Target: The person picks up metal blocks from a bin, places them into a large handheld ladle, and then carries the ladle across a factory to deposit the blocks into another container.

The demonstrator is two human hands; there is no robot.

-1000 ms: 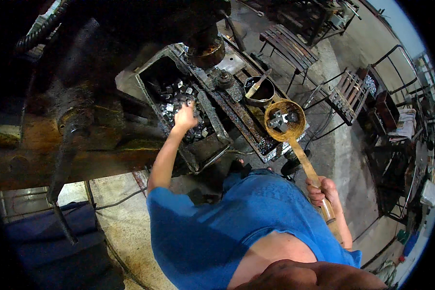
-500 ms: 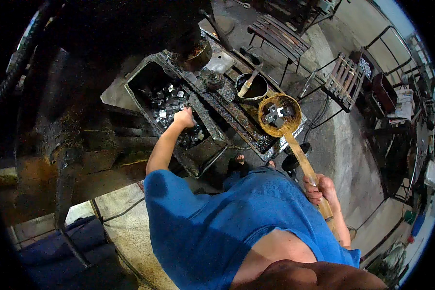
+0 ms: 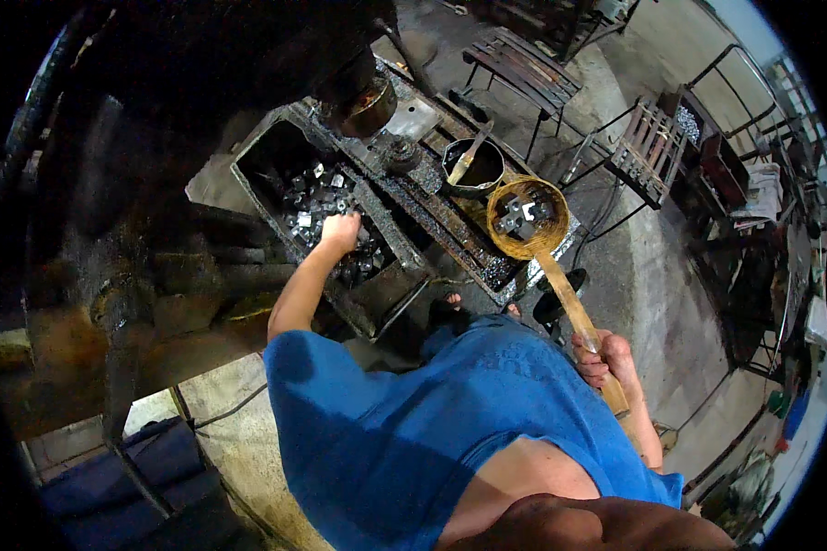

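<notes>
My left hand reaches down into a long dark metal bin, among many small blocky metal pieces. Its fingers are curled and closed, and whatever they hold is hidden. My right hand is wrapped round the wooden handle of a round wicker scoop basket, held out in front of me. Several grey metal pieces lie inside the basket. Just beyond it, a dark round pot has a brush with a pale handle lying across it.
A grimy machine bed scattered with metal chips runs beside the bin. Dark machinery stands close on my left. Slatted stools and a slatted stand are at the far right. A dark cable lies on the floor.
My left hand has moved slightly left within the bin, staying among the pieces, with its fingers still curled. My right hand keeps its hold on the scoop. The whole view has shifted a little.
</notes>
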